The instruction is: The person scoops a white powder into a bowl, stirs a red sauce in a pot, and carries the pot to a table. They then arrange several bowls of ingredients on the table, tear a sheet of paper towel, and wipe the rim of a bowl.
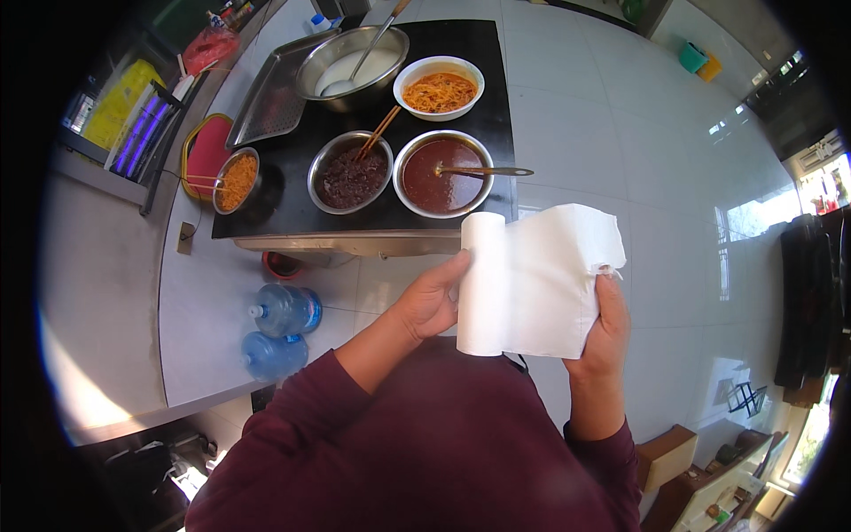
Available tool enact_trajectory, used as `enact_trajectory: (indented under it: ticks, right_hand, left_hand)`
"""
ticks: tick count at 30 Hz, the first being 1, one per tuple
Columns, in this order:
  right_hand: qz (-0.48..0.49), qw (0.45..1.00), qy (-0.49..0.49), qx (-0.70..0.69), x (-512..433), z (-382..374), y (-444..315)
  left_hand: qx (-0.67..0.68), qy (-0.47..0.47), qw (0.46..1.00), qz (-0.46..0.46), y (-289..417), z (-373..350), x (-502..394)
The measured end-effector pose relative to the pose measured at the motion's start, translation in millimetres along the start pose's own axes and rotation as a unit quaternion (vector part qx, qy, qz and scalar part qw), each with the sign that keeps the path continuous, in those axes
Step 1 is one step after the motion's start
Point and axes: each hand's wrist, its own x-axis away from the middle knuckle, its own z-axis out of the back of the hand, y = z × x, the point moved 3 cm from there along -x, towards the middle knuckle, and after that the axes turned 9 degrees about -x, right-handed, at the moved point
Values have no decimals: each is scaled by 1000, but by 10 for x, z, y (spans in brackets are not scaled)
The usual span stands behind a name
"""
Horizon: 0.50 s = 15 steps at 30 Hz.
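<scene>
My left hand [432,299] grips a roll of white paper towel [483,286] from its left side. A length of paper [548,286] runs off the roll to the right, and my right hand [604,326] pinches its outer edge. Near my right thumb the paper has a small tear with ragged bits. Both hands are above my lap, in front of the black table [292,193]. Beyond the roll, a steel bowl of reddish-brown sauce [439,189] holds a ladle [488,171] whose handle overhangs the table's right edge.
Also on the table are a bowl of dark food [346,183] with chopsticks, a bowl of shredded orange food [236,183], a white bowl of orange strips [442,93], a large basin of white liquid [356,63] and a perforated tray [272,100]. Blue water jugs [286,309] lie below left.
</scene>
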Motion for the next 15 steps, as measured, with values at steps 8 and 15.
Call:
enact_trajectory:
  ticks: [8,15]
  right_hand:
    - [44,998,14,-34,17,162,-648]
    - [-76,983,-100,-134,331,1541,47]
  left_hand:
    - [74,-39,996,6,-105,23,-59]
    - [67,6,997,-30,-218,-254,-228]
